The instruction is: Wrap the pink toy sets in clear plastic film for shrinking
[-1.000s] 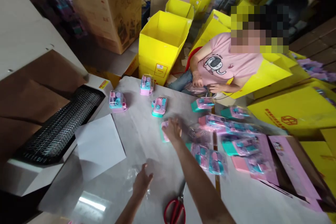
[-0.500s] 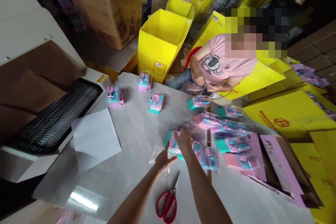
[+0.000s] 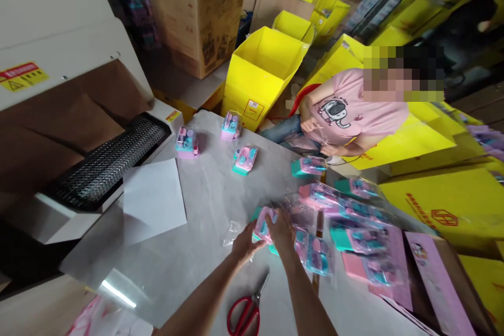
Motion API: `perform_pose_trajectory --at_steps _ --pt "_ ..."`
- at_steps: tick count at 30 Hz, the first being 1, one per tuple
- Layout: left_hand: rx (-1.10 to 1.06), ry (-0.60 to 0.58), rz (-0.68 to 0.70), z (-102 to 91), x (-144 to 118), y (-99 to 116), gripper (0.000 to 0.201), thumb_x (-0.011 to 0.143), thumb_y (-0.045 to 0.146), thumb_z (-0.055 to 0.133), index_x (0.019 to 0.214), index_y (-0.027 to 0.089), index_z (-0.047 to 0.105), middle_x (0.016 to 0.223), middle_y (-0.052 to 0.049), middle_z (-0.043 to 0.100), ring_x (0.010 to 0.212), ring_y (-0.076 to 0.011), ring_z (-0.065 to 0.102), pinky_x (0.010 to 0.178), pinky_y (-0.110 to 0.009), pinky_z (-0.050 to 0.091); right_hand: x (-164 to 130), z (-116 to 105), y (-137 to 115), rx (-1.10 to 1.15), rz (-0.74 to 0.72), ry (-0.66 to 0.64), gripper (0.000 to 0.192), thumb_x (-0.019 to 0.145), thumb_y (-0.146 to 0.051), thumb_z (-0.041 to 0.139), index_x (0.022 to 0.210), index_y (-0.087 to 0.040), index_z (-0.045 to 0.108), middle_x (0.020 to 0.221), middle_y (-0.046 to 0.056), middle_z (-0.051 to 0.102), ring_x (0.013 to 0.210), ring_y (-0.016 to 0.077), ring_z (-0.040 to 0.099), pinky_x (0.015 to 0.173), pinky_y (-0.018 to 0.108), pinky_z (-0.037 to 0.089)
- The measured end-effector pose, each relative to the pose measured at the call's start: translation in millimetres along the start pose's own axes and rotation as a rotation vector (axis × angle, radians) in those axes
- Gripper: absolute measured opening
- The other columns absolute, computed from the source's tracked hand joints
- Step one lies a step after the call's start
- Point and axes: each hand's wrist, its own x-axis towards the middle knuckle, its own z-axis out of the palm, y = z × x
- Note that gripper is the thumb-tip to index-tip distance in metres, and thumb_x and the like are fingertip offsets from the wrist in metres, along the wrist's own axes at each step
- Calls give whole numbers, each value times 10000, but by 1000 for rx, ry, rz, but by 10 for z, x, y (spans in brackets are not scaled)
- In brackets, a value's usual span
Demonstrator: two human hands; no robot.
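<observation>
At the middle of the table, a pink and teal toy set (image 3: pixel 261 224) lies between my two hands. My left hand (image 3: pixel 244 242) grips its near left side, thumb toward the front. From the right, my right hand (image 3: pixel 282 230) closes its fingers over the top and covers part of it. Just right of my hands lie another toy set (image 3: pixel 302 244) and a clear-wrapped toy set (image 3: pixel 319 256). Red-handled scissors (image 3: pixel 244 315) rest on the table below my forearms. Crumpled clear film (image 3: pixel 231 234) sits left of my left hand.
Several wrapped toy sets (image 3: pixel 362 239) fill the table's right side, beside a pink printed carton (image 3: pixel 437 278). A white sheet (image 3: pixel 153 202) lies near a machine with a mesh conveyor (image 3: pixel 114 160). Across the table sits a person in a pink shirt (image 3: pixel 356 102). Yellow boxes (image 3: pixel 252 81) stand behind.
My left hand has closed in on the toy set, where before its thumb was spread away. The view has shifted, and the seated person's hands have moved apart.
</observation>
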Motion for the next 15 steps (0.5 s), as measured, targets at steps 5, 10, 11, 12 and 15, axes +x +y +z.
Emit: perform_pose_trajectory --at_steps 5,10,11,12,15 --pt "-30 13 14 47 -146 -63 725 747 303 608 1401 197 316 1451 -69 382 1257 -235 450 1021 -334 379 -176 81 87 -28 -72 118 579 849 -439 394 1321 -108 434 1333 163 455 1229 306 401 940 409 379" --pt "-20 -45 -3 -21 -163 -32 819 682 316 677 1408 212 313 1416 -77 434 1236 -283 472 1015 -379 389 -306 264 214 -1 -101 248 644 819 -502 357 1345 -134 399 1396 163 383 1226 337 388 921 484 382" --pt "-23 -77 -8 -38 -151 -20 861 652 317 702 1411 220 308 1402 -81 452 1235 -301 470 1017 -401 387 -308 297 237 -1 -79 239 650 814 -503 339 1338 -125 405 1384 173 394 1220 347 391 919 503 379" --pt "-32 -113 -11 -52 -139 -7 904 619 326 728 1413 230 308 1389 -87 469 1233 -324 468 1017 -429 383 -303 324 264 0 -56 236 660 808 -505 320 1331 -113 411 1371 186 407 1213 356 395 917 520 376" --pt "-110 -175 -19 -66 -136 16 1012 489 396 804 1390 241 370 1346 -123 509 1212 -401 464 1004 -501 373 -269 362 381 53 -70 283 713 782 -558 283 1318 -110 423 1329 218 440 1194 393 414 905 577 368"
